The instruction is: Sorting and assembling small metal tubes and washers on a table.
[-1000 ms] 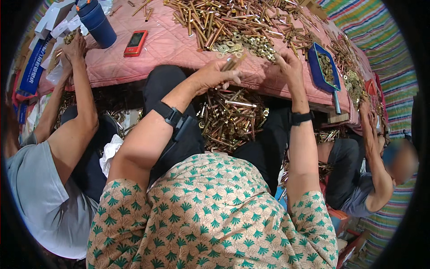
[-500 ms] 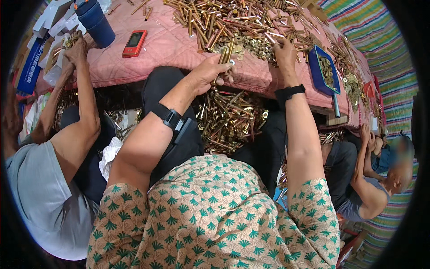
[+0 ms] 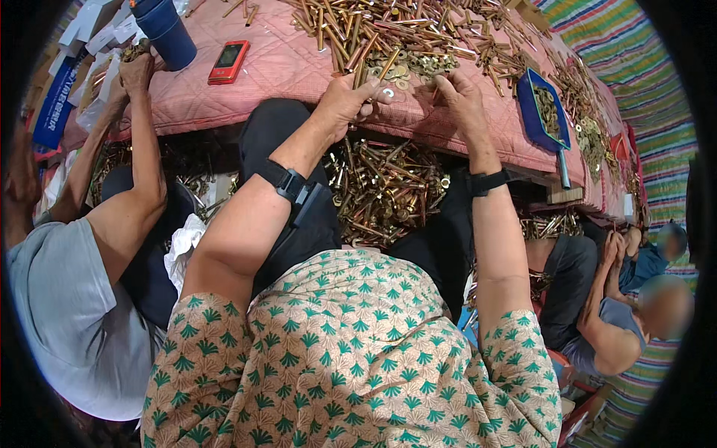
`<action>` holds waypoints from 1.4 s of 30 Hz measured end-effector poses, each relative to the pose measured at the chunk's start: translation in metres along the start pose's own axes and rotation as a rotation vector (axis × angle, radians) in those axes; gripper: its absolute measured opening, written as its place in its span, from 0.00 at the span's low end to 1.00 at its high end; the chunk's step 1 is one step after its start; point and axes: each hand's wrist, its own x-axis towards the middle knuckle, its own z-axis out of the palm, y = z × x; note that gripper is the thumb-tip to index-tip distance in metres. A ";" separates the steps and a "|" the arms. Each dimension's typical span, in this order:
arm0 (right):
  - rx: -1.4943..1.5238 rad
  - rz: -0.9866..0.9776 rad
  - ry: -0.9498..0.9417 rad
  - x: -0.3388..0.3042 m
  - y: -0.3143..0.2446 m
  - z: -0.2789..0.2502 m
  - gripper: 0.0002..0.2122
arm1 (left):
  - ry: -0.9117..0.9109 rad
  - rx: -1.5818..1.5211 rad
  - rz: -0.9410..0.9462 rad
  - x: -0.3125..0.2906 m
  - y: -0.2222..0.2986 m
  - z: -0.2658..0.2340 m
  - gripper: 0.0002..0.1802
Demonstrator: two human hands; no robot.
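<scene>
Brass-toned rods point(image 3: 388, 66): several, pinched in the fingers of the left hand point(image 3: 348, 106), at the near edge of the pink-clothed bench point(image 3: 299, 75). Right hand point(image 3: 467, 110): fingertips drawn together near the washers point(image 3: 402, 73); cannot tell whether they pinch anything. Step, seemingly: hand-sorting small parts. Next move calls for fine fingertip control.

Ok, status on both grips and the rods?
Left grip closed around metal rods. Right grip near loose washers, hold unclear. Blue tray to its right.
</scene>
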 end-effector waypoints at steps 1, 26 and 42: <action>-0.102 0.002 0.018 0.002 0.002 0.002 0.07 | 0.002 -0.022 0.004 -0.001 0.001 0.000 0.09; -0.132 -0.147 0.248 -0.008 -0.012 0.031 0.04 | -0.235 0.012 -0.071 -0.006 -0.002 0.010 0.12; 0.608 -0.038 0.146 -0.004 -0.027 0.002 0.07 | -0.165 0.141 0.004 -0.002 -0.010 0.008 0.10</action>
